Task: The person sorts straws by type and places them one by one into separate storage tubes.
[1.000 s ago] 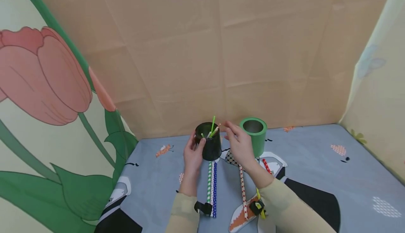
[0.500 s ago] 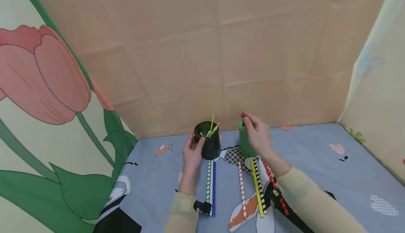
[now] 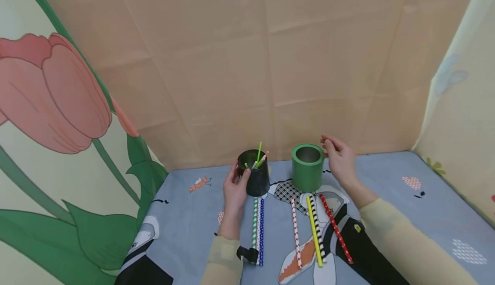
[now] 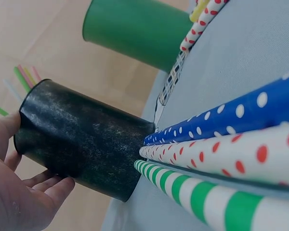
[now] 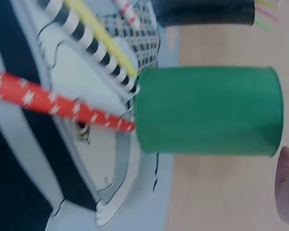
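My left hand (image 3: 236,186) holds a black cylindrical cup (image 3: 258,181) near its rim, thumb on the near side and fingers around the left. Thin coloured sticks (image 4: 24,79) in green, pink, yellow and white poke out of that cup. To its right stands a green cup (image 3: 307,171), upright, with a thick rim and dark inside. Just right of the green cup's rim is my right hand (image 3: 341,161), raised, fingers loosely bent and nothing seen in them. The right wrist view catches only part of this right hand (image 5: 288,187) beyond the green cup's top end.
In front of the black cup lie patterned paper straws: green-striped (image 4: 192,192), red-dotted white (image 4: 236,154) and blue (image 4: 231,113). Before the green cup are another red-dotted straw (image 3: 296,233), a yellow one (image 3: 314,231), a black-striped one (image 3: 319,229) and a red starred one (image 3: 336,229).
My right hand has moved rightward, from beside the sticks at the black cup, across the green cup's top, to that cup's right side. The left hand keeps its hold.
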`<state>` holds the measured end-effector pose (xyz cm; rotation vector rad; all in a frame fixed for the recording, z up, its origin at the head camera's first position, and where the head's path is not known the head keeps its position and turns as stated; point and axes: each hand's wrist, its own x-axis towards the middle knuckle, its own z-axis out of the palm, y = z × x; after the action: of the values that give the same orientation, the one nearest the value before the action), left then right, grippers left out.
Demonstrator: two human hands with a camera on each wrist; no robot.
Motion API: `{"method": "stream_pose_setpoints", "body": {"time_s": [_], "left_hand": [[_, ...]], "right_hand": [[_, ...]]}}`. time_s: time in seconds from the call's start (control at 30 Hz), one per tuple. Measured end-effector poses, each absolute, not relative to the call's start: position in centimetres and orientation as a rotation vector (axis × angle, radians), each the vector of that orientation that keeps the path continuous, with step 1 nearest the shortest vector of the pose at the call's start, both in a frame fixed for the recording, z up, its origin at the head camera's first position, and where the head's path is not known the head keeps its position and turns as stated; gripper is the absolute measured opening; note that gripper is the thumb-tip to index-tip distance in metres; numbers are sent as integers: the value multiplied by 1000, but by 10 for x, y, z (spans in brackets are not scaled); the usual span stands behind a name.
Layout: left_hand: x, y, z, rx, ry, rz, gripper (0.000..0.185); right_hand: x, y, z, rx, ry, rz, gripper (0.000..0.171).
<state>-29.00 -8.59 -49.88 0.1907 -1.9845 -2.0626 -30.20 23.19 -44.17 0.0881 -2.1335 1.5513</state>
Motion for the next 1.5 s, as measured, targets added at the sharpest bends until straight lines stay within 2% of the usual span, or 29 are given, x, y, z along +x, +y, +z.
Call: {"method": "stream_pose_setpoints", "body": {"time_s": [0.33,0.63,1.0,1.5], "left_hand": [[-289,-86,-501,177,-1995,-2068,63],[-289,-86,-501,193,-2027,-2054,66],[-288,-86,-497,199,-2016,-2053,61],[-289,-87,-498,195,-2010,-2047,62]], "right_hand": [[-302,248,-454,-61,-2177,1458,46],[-297,253,-462,-94,-2205,1479,48],[-281,259,-480,-100,-2282,1547,53],[-287,258,-478,91,-2459,1588,75]]}}
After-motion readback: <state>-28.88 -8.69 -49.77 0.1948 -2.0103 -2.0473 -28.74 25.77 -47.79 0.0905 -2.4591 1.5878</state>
